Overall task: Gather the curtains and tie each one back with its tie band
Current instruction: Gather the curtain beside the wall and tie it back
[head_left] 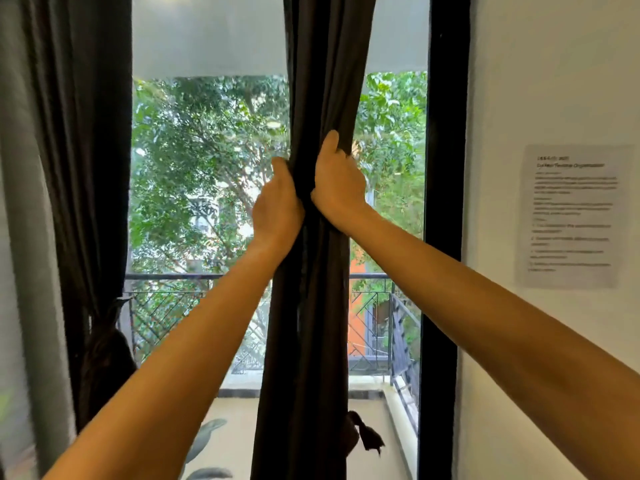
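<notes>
The dark curtain (313, 341) hangs in the middle of the window, bunched into a narrow column of folds, well clear of the black window frame (445, 202) on its right. Low on its right edge a dark tie band (367, 436) dangles loose, knotted and not wrapped round the cloth.

Both hands are clamped on the bunched fabric at the same stretch, one on each side. The left hand (277, 209) grips the left edge with its fingers curled behind the folds. The right hand (339, 185) sits slightly higher on the right edge, thumb laid upward along the cloth and fingers hidden behind it. The heels of the two hands nearly meet across the curtain. Both bare forearms reach up and forward from the lower corners, almost straight.

At the far left a second curtain (79, 168) hangs gathered. It seems cinched low down by a band, though the dark cloth there is hard to read. Beyond the glass are a balcony railing (166, 306) and green trees. On the white wall (554, 81) to the right hangs a printed sheet (573, 216), its text too blurred to read.
</notes>
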{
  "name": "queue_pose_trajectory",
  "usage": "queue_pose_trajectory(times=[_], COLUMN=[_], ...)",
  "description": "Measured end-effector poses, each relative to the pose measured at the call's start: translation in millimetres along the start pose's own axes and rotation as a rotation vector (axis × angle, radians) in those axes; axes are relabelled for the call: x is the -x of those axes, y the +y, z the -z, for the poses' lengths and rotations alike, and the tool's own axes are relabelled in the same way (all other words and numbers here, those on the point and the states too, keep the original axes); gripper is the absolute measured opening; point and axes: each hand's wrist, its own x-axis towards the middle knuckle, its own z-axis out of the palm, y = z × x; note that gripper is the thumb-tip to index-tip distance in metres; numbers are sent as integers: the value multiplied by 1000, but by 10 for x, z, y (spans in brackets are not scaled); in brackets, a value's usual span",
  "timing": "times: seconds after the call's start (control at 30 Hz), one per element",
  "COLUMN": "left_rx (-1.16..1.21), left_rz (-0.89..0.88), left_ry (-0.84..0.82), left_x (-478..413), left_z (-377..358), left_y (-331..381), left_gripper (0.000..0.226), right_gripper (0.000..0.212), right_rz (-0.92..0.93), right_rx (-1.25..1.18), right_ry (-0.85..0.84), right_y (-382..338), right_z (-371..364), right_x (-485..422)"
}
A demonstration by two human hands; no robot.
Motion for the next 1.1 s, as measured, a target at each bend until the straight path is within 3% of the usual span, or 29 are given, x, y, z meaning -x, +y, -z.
queue_pose_trajectory(times=[0.27,0.67,0.8,0.9,1.1], left_rx=[-29,225,237,299,279], left_rz=[19,41,24,31,76], left_ry=[-177,-209,-294,-337,-432], left_x=[700,1398,1513,1610,1799], left_z=[-154,-312,-399,-448,-663], left_y=[-167,-523,-550,-523,-508], left_gripper=[43,51,59,52,27], right_gripper=[94,89,62,38,41], right_rz=[-21,-215,-287,-294,-260], right_rx=[-5,-120,-77,-67,-291], right_ry=[46,-38,-35,-38,39], right_y=[195,387,350,348,453], right_z=[-301,-689,-720,-727,-715], right_x=[786,1769,1945,2026,2267])
